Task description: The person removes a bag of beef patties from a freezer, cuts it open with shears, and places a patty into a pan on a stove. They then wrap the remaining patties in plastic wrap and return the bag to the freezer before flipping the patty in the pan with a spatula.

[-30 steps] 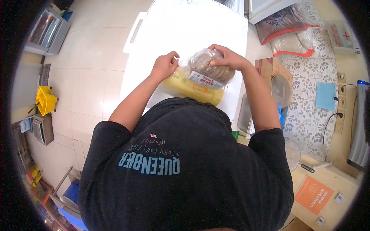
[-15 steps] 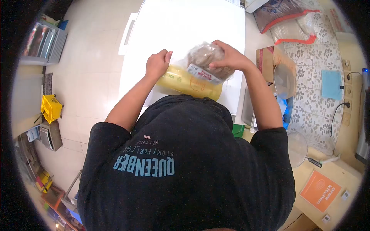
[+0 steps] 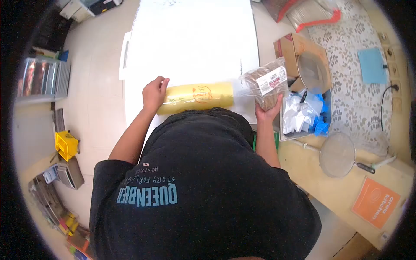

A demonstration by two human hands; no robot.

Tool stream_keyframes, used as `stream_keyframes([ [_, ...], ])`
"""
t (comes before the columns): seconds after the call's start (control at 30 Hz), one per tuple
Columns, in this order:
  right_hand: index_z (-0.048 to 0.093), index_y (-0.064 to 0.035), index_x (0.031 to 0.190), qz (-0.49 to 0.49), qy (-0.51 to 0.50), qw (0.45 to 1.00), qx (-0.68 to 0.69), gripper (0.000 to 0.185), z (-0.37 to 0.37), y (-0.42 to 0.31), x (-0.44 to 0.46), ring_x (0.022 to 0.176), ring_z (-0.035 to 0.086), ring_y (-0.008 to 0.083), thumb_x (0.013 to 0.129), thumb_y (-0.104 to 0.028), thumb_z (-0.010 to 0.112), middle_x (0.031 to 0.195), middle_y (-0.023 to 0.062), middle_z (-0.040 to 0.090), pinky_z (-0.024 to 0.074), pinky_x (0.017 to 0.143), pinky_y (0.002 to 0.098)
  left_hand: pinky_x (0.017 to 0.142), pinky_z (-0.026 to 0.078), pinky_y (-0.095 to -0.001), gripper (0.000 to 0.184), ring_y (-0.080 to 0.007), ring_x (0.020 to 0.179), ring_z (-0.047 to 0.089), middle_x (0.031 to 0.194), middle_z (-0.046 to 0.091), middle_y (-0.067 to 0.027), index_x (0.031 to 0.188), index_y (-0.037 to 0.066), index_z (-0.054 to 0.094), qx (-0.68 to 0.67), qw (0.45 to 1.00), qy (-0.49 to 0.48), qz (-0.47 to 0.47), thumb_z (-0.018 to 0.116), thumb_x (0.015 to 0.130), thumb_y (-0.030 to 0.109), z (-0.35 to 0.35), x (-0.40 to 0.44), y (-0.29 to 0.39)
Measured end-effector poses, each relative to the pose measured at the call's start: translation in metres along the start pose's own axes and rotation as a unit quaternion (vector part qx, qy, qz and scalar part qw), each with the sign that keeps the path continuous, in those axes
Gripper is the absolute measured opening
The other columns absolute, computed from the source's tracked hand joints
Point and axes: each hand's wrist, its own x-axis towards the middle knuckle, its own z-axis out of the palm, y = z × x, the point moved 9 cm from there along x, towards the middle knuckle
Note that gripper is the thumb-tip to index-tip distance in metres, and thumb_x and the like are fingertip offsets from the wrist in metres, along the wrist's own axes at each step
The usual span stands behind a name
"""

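Observation:
A yellow roll of cling film (image 3: 199, 96) with an orange printed logo lies across the near edge of the white table (image 3: 190, 47), close to my body. My left hand (image 3: 154, 94) is closed at the left end of the roll, thumb up; whether it grips the roll or a film edge is partly hidden. Off the table's right edge, my right hand (image 3: 269, 110) holds a brown block-shaped pack (image 3: 266, 82) from below. Clear plastic covers the pack, and it bears a white label with dark red print. Some clear film shows between roll and pack.
To the right stand a cardboard box (image 3: 288, 45) and a metal bin (image 3: 284, 130) with white and blue plastic bags. A round sieve (image 3: 338, 154) and an orange sign (image 3: 376, 202) lie on the wooden counter. A yellow bucket (image 3: 66, 145) is on the floor at left.
My right hand has moved right and down with the pack, away from the roll, and now holds it from below. The pack's label has turned upward. My left hand stays by the roll.

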Motion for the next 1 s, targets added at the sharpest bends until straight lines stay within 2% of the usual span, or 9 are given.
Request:
stream_keyframes([
  [0.17, 0.046, -0.0154, 0.148, -0.068, 0.021, 0.997, -0.018, 0.068, 0.061, -0.064, -0.026, 0.133, 0.051, 0.0297, 0.095, -0.054, 0.061, 0.146, 0.0066, 0.053, 0.0424, 0.109, 0.0530, 0.075, 0.054, -0.0417, 0.025, -0.0317, 0.083, 0.071, 0.089, 0.073, -0.0159, 0.104, 0.005, 0.069, 0.024, 0.998, -0.052, 0.041, 0.067, 0.096, 0.028, 0.008, -0.002, 0.043],
  [0.27, 0.045, -0.0112, 0.148, -0.034, 0.060, 0.996, -0.063, 0.073, 0.110, -0.075, -0.039, 0.132, 0.051, 0.0295, 0.093, -0.056, 0.063, 0.146, 0.0087, 0.053, 0.0432, 0.109, 0.0499, 0.098, 0.050, -0.0399, 0.043, -0.0242, 0.109, 0.066, 0.120, 0.068, -0.0155, 0.135, 0.002, 0.056, -0.207, 0.960, -0.169, 0.078, 0.064, 0.099, 0.024, 0.020, -0.011, 0.120],
  [0.37, 0.045, -0.0079, 0.147, 0.005, -0.032, 0.996, -0.079, 0.071, 0.126, -0.044, -0.028, 0.127, 0.055, 0.0263, 0.094, -0.051, 0.065, 0.144, 0.0088, 0.054, 0.0460, 0.108, 0.0440, 0.115, 0.039, -0.0472, 0.091, -0.0315, 0.132, 0.055, 0.146, 0.049, -0.0241, 0.157, 0.001, 0.022, -0.603, 0.708, -0.363, -0.051, 0.056, 0.097, 0.061, 0.030, -0.041, 0.221],
  [0.43, 0.047, -0.0083, 0.144, 0.026, -0.128, 0.988, -0.086, 0.065, 0.156, -0.005, -0.038, 0.117, 0.061, 0.0238, 0.091, -0.032, 0.076, 0.134, 0.0069, 0.060, 0.0520, 0.100, 0.0414, 0.117, 0.035, -0.0492, 0.103, -0.0304, 0.139, 0.047, 0.160, 0.032, -0.0198, 0.160, 0.005, 0.016, -0.709, 0.635, -0.304, -0.037, 0.061, 0.091, 0.067, 0.025, -0.050, 0.262],
  [0.53, 0.046, -0.0061, 0.144, 0.057, -0.157, 0.980, -0.108, 0.067, 0.179, 0.045, -0.066, 0.122, 0.057, 0.0222, 0.087, -0.015, 0.080, 0.135, 0.0070, 0.057, 0.0483, 0.105, 0.0391, 0.116, 0.038, -0.0478, 0.098, -0.0286, 0.138, 0.047, 0.156, 0.038, -0.0179, 0.158, 0.007, 0.024, -0.712, 0.684, -0.120, -0.107, 0.065, 0.090, 0.065, 0.005, -0.040, 0.240],
  [0.63, 0.043, -0.0033, 0.145, 0.173, -0.246, 0.939, -0.164, 0.072, 0.187, 0.084, -0.086, 0.129, 0.052, 0.0216, 0.084, -0.009, 0.082, 0.138, 0.0086, 0.055, 0.0436, 0.110, 0.0389, 0.110, 0.044, -0.0447, 0.080, -0.0267, 0.131, 0.053, 0.145, 0.052, -0.0168, 0.150, 0.004, 0.039, -0.758, 0.600, -0.003, -0.256, 0.065, 0.095, 0.056, 0.003, -0.054, 0.182],
  [0.7, 0.039, -0.0018, 0.148, 0.179, -0.359, 0.836, -0.375, 0.083, 0.191, 0.088, -0.097, 0.131, 0.050, 0.0215, 0.081, -0.013, 0.086, 0.141, 0.0091, 0.053, 0.0407, 0.112, 0.0388, 0.103, 0.051, -0.0413, 0.062, -0.0265, 0.122, 0.061, 0.132, 0.063, -0.0154, 0.140, 0.000, 0.051, -0.713, 0.648, 0.045, -0.262, 0.059, 0.101, 0.048, -0.017, -0.072, 0.165],
  [0.87, 0.014, -0.0043, 0.159, 0.400, -0.466, 0.775, -0.150, 0.135, 0.227, 0.108, -0.133, 0.145, 0.038, 0.0293, 0.063, -0.062, 0.090, 0.155, 0.0150, 0.039, 0.0326, 0.120, 0.0452, 0.095, 0.058, -0.0409, 0.062, -0.0301, 0.110, 0.069, 0.124, 0.066, -0.0216, 0.135, -0.006, 0.053, -0.740, 0.615, 0.046, -0.268, 0.054, 0.103, 0.047, -0.067, -0.127, 0.121],
  [1.0, 0.023, -0.0044, 0.156, 0.361, -0.392, 0.800, -0.276, 0.112, 0.222, 0.160, -0.175, 0.139, 0.046, 0.0294, 0.078, -0.056, 0.083, 0.153, 0.0155, 0.043, 0.0407, 0.115, 0.0447, 0.101, 0.056, -0.0437, 0.077, -0.0337, 0.118, 0.065, 0.130, 0.061, -0.0255, 0.142, -0.004, 0.045, -0.711, 0.632, 0.034, -0.305, 0.048, 0.101, 0.061, -0.092, -0.167, 0.093],
])
